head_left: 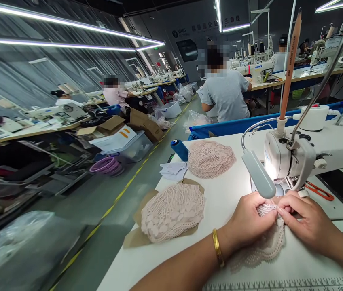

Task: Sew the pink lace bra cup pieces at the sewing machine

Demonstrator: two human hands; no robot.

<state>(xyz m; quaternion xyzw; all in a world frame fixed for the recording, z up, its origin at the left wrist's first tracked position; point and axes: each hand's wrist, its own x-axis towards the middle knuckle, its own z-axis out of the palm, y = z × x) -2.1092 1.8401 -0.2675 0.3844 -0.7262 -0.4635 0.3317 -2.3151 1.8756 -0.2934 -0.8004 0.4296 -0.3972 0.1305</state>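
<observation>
Both hands meet on a piece of pale pink lace (265, 242) lying on the white sewing table (226, 202). My left hand (248, 220), with a gold bangle on its wrist, pinches the lace's top edge from the left. My right hand (306, 220) pinches the same edge from the right, fingers closed. They hold the lace just in front of the needle area of the white sewing machine (289, 155), under its lit lamp (258, 173).
Two stacks of pink lace pieces lie left, the nearer stack (173, 212) on brown paper, the farther stack (210, 158) beside a blue thread spool (179, 149). Orange snips (320, 190) rest right of the needle. People work at other machines beyond; an aisle runs left.
</observation>
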